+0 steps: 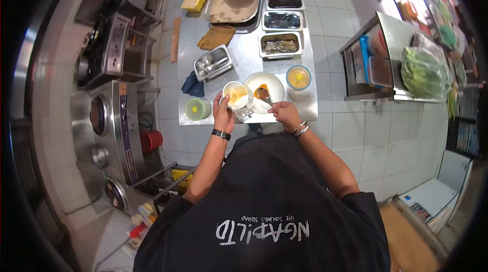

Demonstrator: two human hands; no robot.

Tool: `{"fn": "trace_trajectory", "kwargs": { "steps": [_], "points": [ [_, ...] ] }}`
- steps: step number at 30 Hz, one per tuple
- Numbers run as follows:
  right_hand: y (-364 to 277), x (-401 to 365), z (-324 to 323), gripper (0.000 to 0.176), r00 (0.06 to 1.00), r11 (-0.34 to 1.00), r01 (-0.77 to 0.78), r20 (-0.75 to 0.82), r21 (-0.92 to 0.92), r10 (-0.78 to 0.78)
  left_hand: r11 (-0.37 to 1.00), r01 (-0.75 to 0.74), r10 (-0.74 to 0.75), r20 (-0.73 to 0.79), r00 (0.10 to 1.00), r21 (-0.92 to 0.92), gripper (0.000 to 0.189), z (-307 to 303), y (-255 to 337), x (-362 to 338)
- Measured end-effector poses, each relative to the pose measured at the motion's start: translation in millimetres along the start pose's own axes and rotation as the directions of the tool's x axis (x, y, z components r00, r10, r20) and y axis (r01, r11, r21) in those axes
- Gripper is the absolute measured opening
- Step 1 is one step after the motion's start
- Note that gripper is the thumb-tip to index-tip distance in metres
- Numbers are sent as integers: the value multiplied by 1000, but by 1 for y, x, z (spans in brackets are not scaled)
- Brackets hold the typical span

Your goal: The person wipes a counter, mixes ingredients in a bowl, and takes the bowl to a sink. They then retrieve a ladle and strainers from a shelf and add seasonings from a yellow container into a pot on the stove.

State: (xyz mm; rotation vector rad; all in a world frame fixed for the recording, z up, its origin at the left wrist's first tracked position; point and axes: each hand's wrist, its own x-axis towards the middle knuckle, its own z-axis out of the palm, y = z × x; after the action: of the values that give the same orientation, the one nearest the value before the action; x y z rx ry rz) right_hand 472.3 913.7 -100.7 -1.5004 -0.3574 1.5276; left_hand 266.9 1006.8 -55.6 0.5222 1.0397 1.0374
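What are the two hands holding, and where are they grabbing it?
The left hand grips the small white bowl by its near side. The right hand holds a spoon by its handle, over the white plate.

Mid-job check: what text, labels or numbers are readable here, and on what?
"NGAPILD", upside down, on the black shirt.
"THE SIBLINGS SQUAD", small line beside it, barely legible.
Bottles lower left, white appliance lower right: labels too small.
Bowl in left hand, spoon in right hand: no text.
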Motion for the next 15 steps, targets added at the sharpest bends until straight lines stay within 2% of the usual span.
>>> {"fn": "trace_trajectory", "kwargs": {
  "steps": [1, 2, 3, 5, 7, 9, 12, 14, 15],
  "points": [
    [-5, -4, 1, 24, 1000, 1000, -4, 16, -24, 5, 991, 4, -2, 13, 1000, -135, 42, -12, -2, 4],
    [-11, -8, 1, 24, 1000, 1000, -16, -13, -16, 16, 983, 41, -40, 12, 999, -179, 37, -26, -6, 9],
    [-14, -10, 1, 24, 999, 1000, -26, -43, -7, 26, 980, 29, -31, -5, 1000, -197, 37, -29, -4, 7],
    [-12, -7, -2, 23, 1000, 998, -5, -18, -63, 4, 949, 137, -147, -13, 989, -285, 36, -32, -1, 4],
    [-12, -5, -4, 22, 1000, 980, 16, -17, -200, -20, 944, 114, -135, -46, 990, -311, 38, -42, -9, 11],
    [-11, -2, -3, 23, 999, 966, 26, -32, -257, -36, 909, 165, -179, 0, 984, -382, 37, -53, -18, 19],
    [-12, -2, 0, 24, 992, 933, 93, -47, -347, -116, 919, 129, -177, -98, 979, -373, 35, -57, -24, 27],
    [-18, -8, 3, 24, 968, 819, 158, -79, -552, -240, 930, 108, -174, -161, 971, -351, 34, -59, -27, 34],
    [-18, -8, 3, 24, 967, 813, 159, -78, -560, -243, 927, 108, -175, -159, 972, -359, 34, -61, -29, 38]
  ]
}}
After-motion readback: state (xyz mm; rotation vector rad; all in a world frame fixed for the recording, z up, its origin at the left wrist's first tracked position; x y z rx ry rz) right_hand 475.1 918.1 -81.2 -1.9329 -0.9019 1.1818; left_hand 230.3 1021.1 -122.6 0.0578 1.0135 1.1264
